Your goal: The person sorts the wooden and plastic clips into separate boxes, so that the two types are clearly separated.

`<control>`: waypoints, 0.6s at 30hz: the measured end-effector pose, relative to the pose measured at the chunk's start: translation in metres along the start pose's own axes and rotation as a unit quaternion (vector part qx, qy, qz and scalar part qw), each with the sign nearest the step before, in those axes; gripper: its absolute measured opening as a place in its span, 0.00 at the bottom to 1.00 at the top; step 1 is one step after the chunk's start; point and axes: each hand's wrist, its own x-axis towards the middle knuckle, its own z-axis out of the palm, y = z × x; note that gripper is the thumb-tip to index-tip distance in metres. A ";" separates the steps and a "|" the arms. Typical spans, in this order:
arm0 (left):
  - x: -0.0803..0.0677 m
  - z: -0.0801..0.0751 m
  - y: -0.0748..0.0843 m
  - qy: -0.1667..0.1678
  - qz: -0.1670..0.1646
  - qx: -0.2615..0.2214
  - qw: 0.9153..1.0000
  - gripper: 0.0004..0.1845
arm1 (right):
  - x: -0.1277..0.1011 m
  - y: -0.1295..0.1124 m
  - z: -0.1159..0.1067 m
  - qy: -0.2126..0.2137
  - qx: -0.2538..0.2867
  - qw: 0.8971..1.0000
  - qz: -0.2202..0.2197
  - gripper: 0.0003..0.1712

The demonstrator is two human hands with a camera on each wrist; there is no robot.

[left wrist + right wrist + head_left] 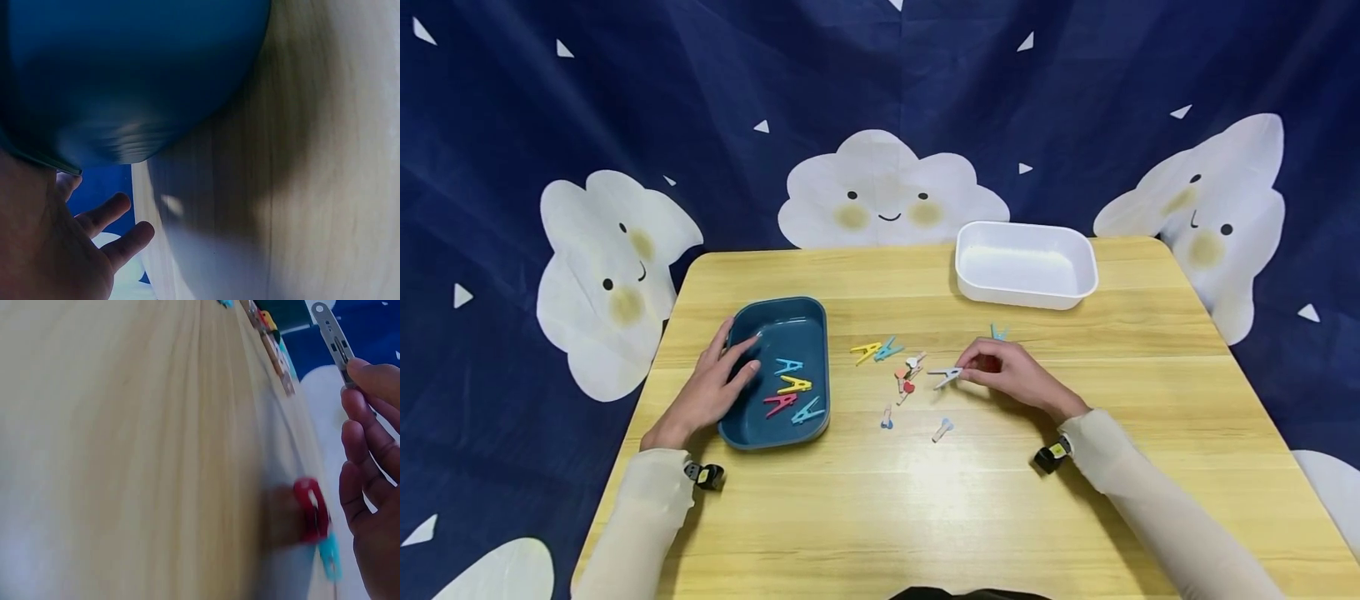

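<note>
My right hand (1011,373) pinches a pale grey plastic clothespin (947,377) between thumb and fingertips above the table. In the right wrist view, the clothespin (332,337) points away from the fingertips. Below that hand lies a red clothespin (310,509), and a light-blue one (998,332) is just behind it. My left hand (707,392) rests over the left rim of a dark teal bin (775,310), fingers loosely spread. Inside the bin are several clothespins: two light-blue, a yellow one (794,384) and a red one (780,404).
Small wooden clips with coloured tops, including a red heart (908,387), lie scattered mid-table. Beside them are a yellow clothespin (867,352) and a light-blue clothespin (889,349). At the back right stands a white bin (1026,296). A dark blue cloud-print curtain (880,75) hangs behind the table.
</note>
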 end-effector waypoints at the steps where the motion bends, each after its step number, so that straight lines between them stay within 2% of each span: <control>1: 0.000 0.000 0.000 0.000 -0.001 0.001 1.000 0.36 | 0.004 -0.001 0.002 0.000 0.001 1.000 -0.001 0.06; 9: 0.002 0.000 -0.001 0.003 0.001 0.007 1.000 0.36 | 0.034 -0.012 0.021 -0.007 0.011 1.000 -0.027 0.06; 18: 0.001 0.000 0.000 -0.004 -0.006 0.005 1.000 0.37 | 0.068 -0.029 0.041 -0.021 0.022 0.999 -0.033 0.06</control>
